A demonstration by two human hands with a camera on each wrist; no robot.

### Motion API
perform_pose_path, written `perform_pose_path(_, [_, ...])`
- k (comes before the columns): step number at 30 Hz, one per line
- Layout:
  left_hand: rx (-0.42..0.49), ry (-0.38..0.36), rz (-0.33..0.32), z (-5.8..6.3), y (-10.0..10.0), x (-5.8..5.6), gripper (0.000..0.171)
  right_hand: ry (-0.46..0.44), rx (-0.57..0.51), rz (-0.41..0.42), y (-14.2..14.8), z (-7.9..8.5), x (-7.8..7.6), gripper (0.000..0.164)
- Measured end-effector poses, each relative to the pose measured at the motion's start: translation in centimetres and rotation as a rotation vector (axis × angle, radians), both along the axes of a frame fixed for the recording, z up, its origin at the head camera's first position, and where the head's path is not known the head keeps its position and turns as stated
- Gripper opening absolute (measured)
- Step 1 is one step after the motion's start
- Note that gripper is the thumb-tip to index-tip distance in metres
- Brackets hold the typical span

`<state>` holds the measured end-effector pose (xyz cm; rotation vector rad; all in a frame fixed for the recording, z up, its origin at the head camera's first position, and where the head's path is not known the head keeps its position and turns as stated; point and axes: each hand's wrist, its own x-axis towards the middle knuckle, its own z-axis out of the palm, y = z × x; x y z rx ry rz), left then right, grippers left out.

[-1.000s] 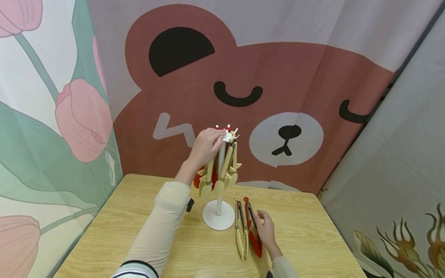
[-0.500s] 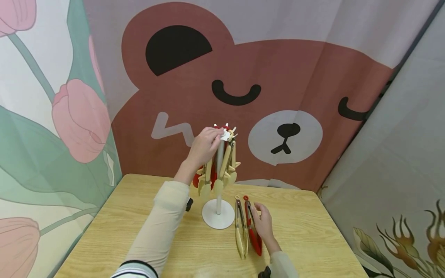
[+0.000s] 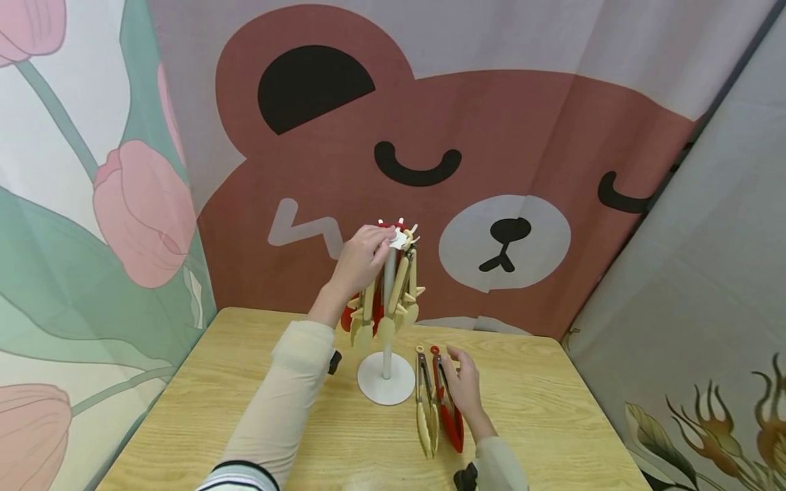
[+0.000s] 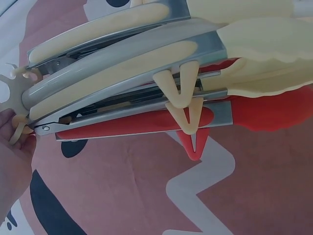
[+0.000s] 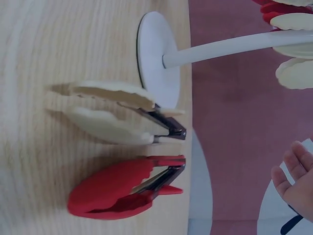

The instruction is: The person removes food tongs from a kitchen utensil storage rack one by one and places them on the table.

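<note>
A white stand (image 3: 370, 385) carries several hanging tongs, some with cream tips (image 4: 264, 41) and others red (image 4: 271, 107). My left hand (image 3: 359, 256) reaches up to its white top, with fingers and thumb gripping there beside a cream hanging ring (image 4: 19, 122). On the table, right of the stand's base, lie cream tongs (image 3: 424, 429) and red tongs (image 3: 453, 431), side by side with their ring ends away from me. Just right of the red tongs' handle, my right hand (image 3: 464, 387) hovers with relaxed, slightly bent fingers and holds nothing; the right wrist view shows it apart from both tongs.
The light wood table (image 3: 540, 423) ends at a back edge close behind the stand. A curtain with a brown bear (image 3: 344, 177) hangs behind it, and a tulip-print cloth (image 3: 141, 211) hangs at the left.
My right hand has slid forward, away from me, alongside the red tongs toward their ring end. The left hand stays on the stand's top, and the tongs keep their places.
</note>
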<state>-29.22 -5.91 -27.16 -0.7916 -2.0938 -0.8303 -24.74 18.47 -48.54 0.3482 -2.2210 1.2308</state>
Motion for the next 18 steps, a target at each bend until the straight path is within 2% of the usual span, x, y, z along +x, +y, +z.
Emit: perform_pose_path(18, [0.019,-0.019,-0.015,0.0,0.0,0.1,0.030,0.023,-0.059,0.061,-1.5,1.8,-0.5,0.027])
